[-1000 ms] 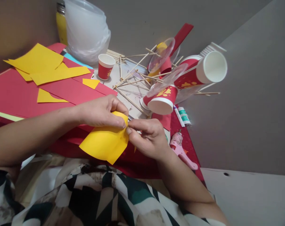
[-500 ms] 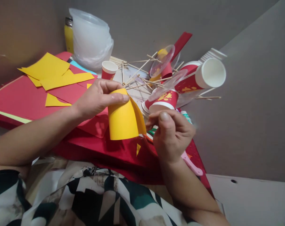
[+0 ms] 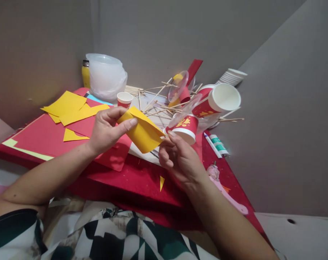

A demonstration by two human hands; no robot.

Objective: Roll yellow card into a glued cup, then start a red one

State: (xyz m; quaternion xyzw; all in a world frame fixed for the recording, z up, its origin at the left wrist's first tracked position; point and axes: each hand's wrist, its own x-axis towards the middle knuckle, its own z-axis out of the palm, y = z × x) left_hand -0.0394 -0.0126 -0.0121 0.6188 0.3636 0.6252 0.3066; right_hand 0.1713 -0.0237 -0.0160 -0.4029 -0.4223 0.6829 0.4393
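A curled piece of yellow paper (image 3: 143, 135) is held up between my hands over the table's front part. My left hand (image 3: 108, 128) pinches its upper left end, thumb on top. At the lower right corner, the thumb and fingers of my right hand (image 3: 181, 157) close on the paper's edge. Just behind the paper stands a small red and white paper cup (image 3: 124, 98). Beyond my right hand is a structure of wooden sticks (image 3: 153, 104), clear plastic lids (image 3: 179, 86) and red paper cups (image 3: 184, 128).
Yellow paper sheets (image 3: 71, 104) lie on red paper (image 3: 33, 133) at the left. A white plastic tub (image 3: 105, 77) and a yellow bottle (image 3: 85, 74) stand at the back. A marker (image 3: 212, 144), a green and white tube (image 3: 219, 145) and a pink-handled tool (image 3: 231, 200) lie at the right.
The yellow paper has tilted from hanging upright to slanting down to the right. My right hand has moved in and turned to grip its corner. The camera view has shifted.
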